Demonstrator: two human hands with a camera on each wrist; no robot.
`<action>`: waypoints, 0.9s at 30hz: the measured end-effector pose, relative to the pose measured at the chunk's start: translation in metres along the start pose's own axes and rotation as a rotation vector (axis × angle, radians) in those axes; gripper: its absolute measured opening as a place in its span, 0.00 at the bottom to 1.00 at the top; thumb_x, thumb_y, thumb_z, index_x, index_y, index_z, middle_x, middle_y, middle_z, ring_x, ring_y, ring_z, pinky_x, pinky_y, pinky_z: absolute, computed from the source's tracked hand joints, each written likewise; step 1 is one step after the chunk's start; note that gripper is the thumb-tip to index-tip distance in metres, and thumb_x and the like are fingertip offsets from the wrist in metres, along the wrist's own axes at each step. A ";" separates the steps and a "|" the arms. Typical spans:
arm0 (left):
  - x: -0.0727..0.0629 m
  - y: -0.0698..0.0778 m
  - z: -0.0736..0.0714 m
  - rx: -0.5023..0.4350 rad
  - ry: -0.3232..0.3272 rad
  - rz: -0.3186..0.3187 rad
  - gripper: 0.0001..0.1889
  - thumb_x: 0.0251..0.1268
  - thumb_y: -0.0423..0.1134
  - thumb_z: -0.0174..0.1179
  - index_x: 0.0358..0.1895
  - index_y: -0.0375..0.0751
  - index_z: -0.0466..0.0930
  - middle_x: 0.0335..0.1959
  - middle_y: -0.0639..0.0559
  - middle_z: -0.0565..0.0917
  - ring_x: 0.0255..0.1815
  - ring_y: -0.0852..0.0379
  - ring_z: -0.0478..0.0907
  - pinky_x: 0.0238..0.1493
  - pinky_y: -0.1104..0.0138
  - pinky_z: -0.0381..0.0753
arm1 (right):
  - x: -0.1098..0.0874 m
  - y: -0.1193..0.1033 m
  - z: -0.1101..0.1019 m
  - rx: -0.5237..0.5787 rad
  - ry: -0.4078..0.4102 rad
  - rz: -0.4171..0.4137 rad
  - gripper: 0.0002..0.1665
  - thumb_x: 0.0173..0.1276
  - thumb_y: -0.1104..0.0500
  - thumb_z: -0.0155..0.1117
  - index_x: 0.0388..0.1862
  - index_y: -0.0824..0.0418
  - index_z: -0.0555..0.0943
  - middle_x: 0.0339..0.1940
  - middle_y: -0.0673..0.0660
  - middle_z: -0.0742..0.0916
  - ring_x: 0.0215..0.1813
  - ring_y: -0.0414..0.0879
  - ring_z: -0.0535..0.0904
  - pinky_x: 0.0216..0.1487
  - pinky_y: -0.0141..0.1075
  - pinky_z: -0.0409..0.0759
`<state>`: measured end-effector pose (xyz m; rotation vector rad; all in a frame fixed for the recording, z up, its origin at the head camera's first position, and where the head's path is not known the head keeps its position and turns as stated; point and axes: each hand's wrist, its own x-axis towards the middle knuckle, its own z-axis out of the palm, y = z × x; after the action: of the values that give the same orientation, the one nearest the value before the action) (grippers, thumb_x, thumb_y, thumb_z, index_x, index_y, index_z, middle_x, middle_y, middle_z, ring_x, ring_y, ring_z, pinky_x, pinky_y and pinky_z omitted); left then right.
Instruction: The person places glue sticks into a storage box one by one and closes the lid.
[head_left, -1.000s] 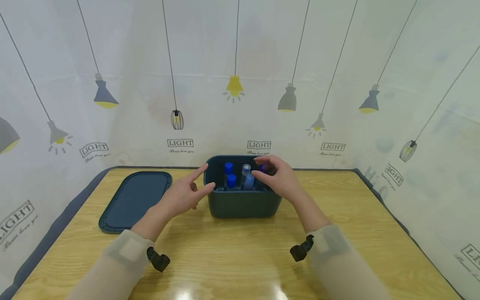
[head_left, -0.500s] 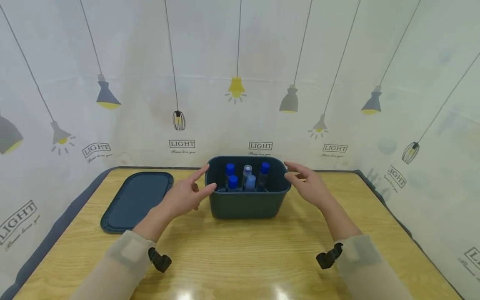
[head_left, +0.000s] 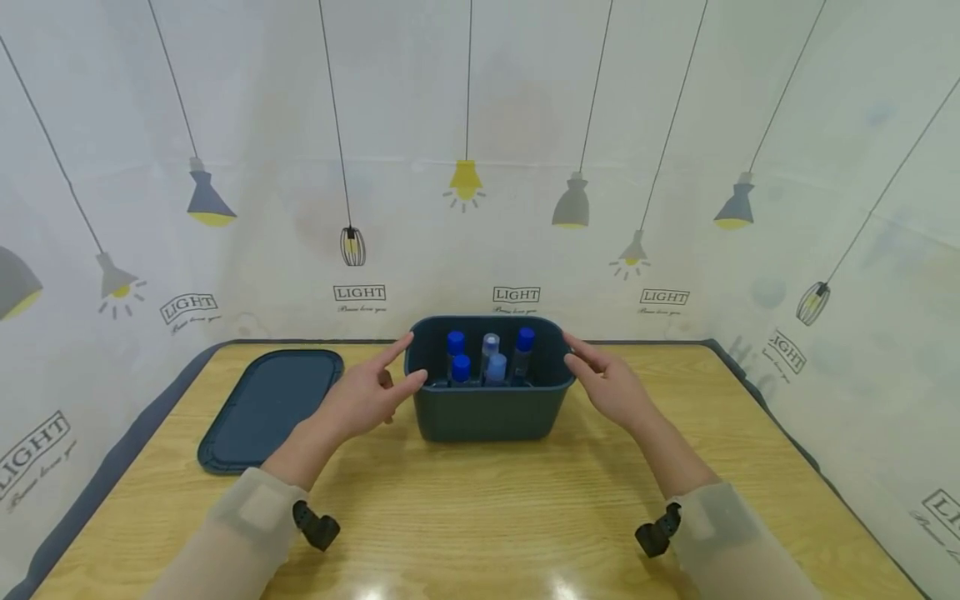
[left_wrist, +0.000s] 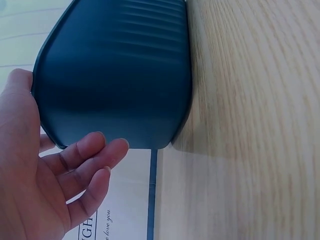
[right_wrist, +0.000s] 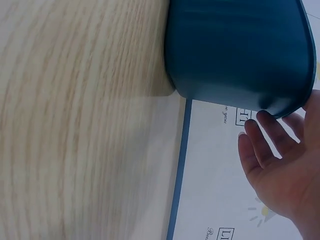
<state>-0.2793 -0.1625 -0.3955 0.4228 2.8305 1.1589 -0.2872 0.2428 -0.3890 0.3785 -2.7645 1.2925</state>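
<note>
A dark blue-green storage bin (head_left: 491, 415) stands on the table, its open top showing several small clear bottles (head_left: 521, 364) with caps, most of them blue. Gripping its left end is my left hand (head_left: 363, 396): thumb over the front left rim, index finger at the back left corner. In the left wrist view the other fingers (left_wrist: 91, 167) curl loosely beside the bin's outer wall. My right hand (head_left: 618, 392) holds the opposite end, thumb and index finger at the right rim. The right wrist view has its fingertips (right_wrist: 263, 116) against the outer wall just under the rim.
A dark blue lid (head_left: 272, 408) lies flat on the wooden table (head_left: 487, 517), left of the bin. Behind the table's back edge hangs a pale cloth (head_left: 420, 192) printed with lamps. A small black device (head_left: 317, 527) is strapped at each wrist.
My right hand has left the bottle at the right inside the bin, moved right and come onto the bin's right rim. The left hand has stayed at the left end.
</note>
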 end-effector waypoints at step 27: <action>-0.055 -0.060 -0.068 -0.029 -0.079 0.024 0.29 0.88 0.57 0.55 0.80 0.44 0.76 0.56 0.42 0.91 0.49 0.55 0.89 0.49 0.57 0.88 | -0.003 0.015 0.010 0.098 0.013 0.029 0.37 0.88 0.33 0.52 0.90 0.36 0.63 0.68 0.65 0.88 0.64 0.63 0.86 0.59 0.47 0.82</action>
<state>-0.2509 -0.2642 -0.3911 0.4904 2.7452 1.1594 -0.2877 0.2451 -0.4072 0.3364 -2.7127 1.4365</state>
